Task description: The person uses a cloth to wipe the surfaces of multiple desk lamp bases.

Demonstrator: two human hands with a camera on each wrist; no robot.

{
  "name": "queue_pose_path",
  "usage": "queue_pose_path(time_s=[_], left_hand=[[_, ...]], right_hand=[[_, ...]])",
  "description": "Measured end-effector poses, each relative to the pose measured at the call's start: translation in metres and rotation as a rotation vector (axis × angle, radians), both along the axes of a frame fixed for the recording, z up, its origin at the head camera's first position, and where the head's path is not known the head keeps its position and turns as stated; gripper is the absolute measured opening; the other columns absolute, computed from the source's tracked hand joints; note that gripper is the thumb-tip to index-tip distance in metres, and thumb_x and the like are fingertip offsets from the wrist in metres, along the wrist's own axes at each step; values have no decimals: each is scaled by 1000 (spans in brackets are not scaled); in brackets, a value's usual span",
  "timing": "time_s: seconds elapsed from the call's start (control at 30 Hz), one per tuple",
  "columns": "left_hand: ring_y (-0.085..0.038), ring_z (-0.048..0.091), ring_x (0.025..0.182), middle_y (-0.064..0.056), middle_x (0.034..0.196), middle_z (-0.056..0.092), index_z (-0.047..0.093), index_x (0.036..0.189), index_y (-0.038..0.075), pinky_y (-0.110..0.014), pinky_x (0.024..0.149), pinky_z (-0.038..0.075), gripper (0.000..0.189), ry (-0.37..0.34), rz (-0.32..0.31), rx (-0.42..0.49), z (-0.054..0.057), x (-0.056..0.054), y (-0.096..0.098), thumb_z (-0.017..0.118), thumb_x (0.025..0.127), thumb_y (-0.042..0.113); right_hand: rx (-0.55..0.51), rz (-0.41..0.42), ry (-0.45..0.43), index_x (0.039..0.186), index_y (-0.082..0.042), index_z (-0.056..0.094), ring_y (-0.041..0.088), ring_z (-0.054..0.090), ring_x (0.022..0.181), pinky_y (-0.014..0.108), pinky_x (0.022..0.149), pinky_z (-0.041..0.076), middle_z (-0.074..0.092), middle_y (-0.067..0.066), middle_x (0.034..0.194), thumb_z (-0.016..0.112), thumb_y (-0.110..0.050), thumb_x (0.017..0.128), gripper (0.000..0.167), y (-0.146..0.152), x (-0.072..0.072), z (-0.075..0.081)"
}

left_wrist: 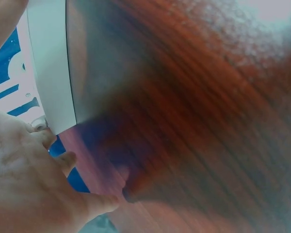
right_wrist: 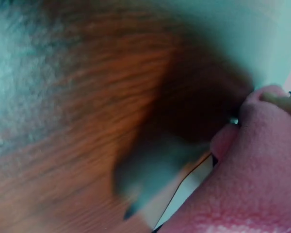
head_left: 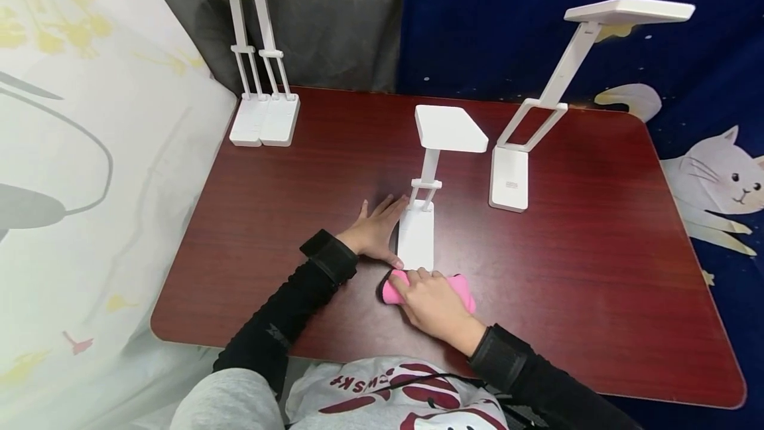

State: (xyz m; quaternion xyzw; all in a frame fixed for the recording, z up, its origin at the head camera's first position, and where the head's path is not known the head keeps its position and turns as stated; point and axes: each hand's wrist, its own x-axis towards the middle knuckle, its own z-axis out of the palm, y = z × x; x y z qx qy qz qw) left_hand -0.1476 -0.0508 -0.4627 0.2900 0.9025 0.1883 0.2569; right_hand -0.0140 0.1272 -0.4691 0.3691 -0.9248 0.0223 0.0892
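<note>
A desk lamp [head_left: 416, 237] stands on a table [head_left: 597, 297], a person's left hand [head_left: 376, 232] beside its base at left, the right hand [head_left: 432, 304] on a cloth [head_left: 462, 289] just before it. Farther back, paired lamps [head_left: 279, 121] stand left, a single lamp [head_left: 509, 181] right.

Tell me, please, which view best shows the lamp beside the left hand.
The head view, showing the lamp from panel to base. The left wrist view catches mainly part of that base; the right wrist view, at most a pale blur.

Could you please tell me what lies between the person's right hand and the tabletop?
A pink cloth lies between the right hand and the tabletop; the head view shows this.
</note>
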Motion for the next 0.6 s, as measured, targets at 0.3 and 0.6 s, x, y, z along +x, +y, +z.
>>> queue_pose_path(time_s=[0.3, 0.6], left_hand=[[-32, 5, 169, -9, 182, 8, 3, 172, 9, -72, 130, 0, 141, -13, 14, -19, 2, 0, 2, 97, 74, 45], [-31, 4, 169, -8, 182, 7, 3, 172, 9, -71, 130, -2, 141, -33, 10, -14, 4, 0, 2, 97, 74, 45]], right_hand=[[-25, -124, -60, 121, -12, 74, 28, 69, 79, 39, 63, 57, 71, 10, 86, 88, -23, 80, 44, 24, 5, 0], [-25, -179, -89, 121, -10, 74, 30, 70, 79, 42, 61, 58, 70, 11, 84, 89, -17, 78, 46, 49, 10, 2]])
